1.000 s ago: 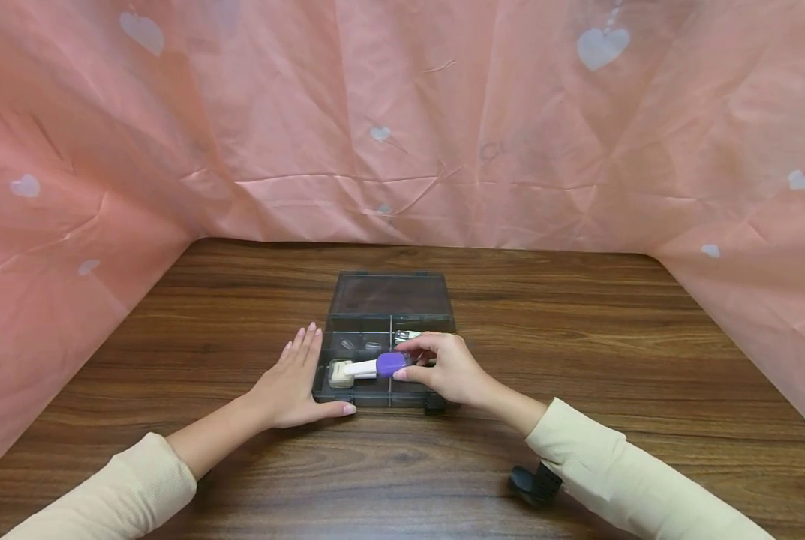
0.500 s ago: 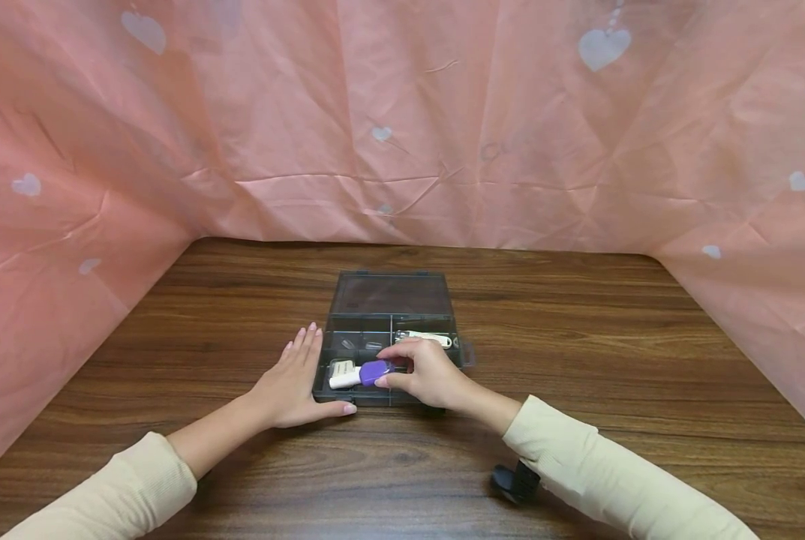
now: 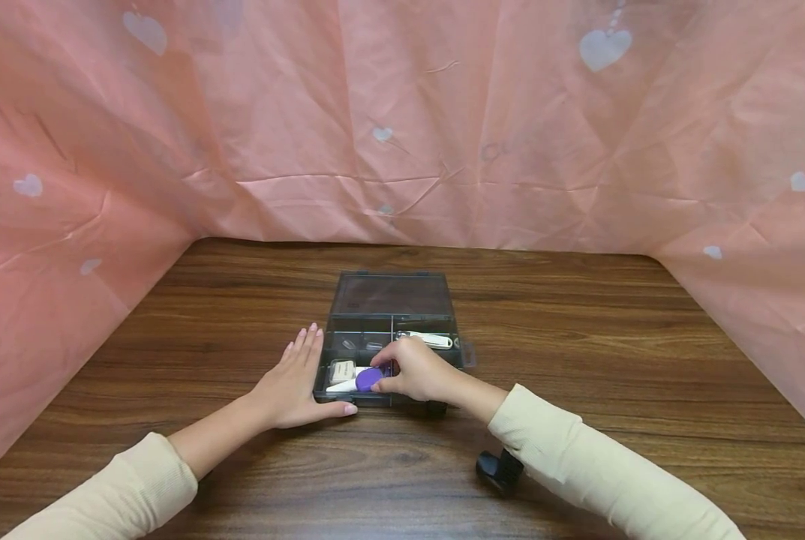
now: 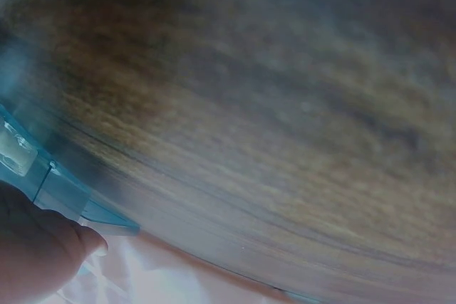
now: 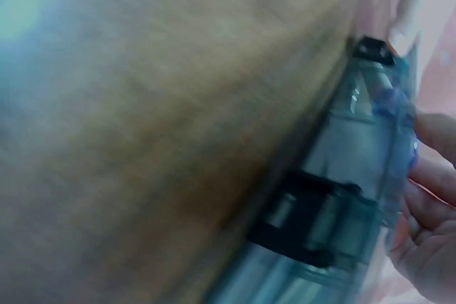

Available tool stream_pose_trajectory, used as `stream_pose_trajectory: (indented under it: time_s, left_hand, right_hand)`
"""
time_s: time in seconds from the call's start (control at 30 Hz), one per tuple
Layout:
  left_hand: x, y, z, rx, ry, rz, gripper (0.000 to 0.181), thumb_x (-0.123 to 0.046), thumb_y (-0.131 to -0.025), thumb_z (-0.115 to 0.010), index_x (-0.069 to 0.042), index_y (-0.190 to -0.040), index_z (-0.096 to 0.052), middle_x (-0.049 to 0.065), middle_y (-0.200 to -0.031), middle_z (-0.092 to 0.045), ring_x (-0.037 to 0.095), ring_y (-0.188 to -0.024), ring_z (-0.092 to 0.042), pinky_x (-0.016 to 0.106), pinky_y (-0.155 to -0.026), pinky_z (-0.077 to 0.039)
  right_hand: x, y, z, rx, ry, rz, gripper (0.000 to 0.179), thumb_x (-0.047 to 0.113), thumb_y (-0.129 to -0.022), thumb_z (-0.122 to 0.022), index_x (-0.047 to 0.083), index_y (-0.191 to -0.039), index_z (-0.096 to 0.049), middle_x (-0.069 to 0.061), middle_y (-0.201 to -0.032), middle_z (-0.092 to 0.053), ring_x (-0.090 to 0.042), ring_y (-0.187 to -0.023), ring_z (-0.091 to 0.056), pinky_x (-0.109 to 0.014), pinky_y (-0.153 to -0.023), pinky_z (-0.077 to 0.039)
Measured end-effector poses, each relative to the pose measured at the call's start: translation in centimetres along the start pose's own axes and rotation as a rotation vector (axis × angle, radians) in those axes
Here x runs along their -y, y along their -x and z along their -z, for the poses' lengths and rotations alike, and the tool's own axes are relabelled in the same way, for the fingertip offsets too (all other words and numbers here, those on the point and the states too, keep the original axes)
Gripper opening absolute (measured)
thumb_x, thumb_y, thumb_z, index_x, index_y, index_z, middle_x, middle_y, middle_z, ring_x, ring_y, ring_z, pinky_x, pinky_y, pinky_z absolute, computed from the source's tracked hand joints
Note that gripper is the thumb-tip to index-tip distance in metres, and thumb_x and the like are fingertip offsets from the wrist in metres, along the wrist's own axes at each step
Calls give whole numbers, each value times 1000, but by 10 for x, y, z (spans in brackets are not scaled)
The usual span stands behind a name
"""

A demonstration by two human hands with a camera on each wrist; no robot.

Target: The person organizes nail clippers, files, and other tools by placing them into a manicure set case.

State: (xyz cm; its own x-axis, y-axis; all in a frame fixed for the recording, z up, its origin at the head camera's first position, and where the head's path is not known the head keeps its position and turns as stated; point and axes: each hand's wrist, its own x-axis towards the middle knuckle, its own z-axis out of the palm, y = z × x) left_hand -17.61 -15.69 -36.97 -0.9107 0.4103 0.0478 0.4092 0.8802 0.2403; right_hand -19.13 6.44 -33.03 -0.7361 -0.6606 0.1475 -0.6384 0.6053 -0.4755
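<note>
My right hand (image 3: 416, 371) pinches a purple nail polish bottle (image 3: 369, 379) by its bottom end, thumb on the near side and fingers on the far side. The bottle lies low in the front left compartment of a dark see-through divided box (image 3: 402, 399), its white cap (image 3: 340, 387) pointing left. Just behind it rests a cream nail polish bottle (image 3: 343, 370). My left hand (image 3: 287, 386) lies with fingers straight along the box's left side, thumb at the front edge. In the left wrist view only its thumb (image 4: 43, 247) shows beside the box wall.
The box lid (image 3: 391, 294) is folded back on the wooden table (image 3: 578, 315). White nail clippers (image 3: 431, 340) lie in the right compartment, and small clear nail tips (image 3: 373, 346) in the middle ones. A black latch (image 5: 299, 218) juts from the box front. A pink curtain (image 3: 402, 150) surrounds the table.
My right hand has moved left and lower with the purple bottle, from above the divider down beside the cream bottle, uncovering the nail clippers. The left hand has stayed in place.
</note>
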Motion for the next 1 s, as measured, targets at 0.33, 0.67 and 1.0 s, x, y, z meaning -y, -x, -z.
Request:
stream_pose_trajectory:
  time_s: [0.33,0.67,1.0]
  left_hand:
    - [0,0,-1,-2,12,3,120,-72,-70,-58,11,-144,-13,29,-152,-11,41,-142,-11,51,-115,-18]
    - [1,1,-1,-8,10,-1,119,-72,-70,-57,11,-144,-14,29,-152,-12,41,-142,-11,51,-115,-19]
    - [0,1,-1,-16,8,-5,119,-72,-70,-58,11,-144,-15,29,-151,-12,41,-141,-12,51,-114,-19]
  right_hand:
    - [8,-19,8,188,57,-125,13,12,-69,-80,6,-77,-72,0,-69,-67,-4,-62,-52,-16,-57,-43]
    - [12,-21,2,182,88,-230,13,11,-70,-79,8,-81,-75,-1,-77,-71,-12,-75,-63,-27,-68,-52]
    - [6,-8,5,45,21,-70,12,11,-79,-71,4,-89,-73,-3,-82,-72,-7,-70,-59,-19,-63,-47]
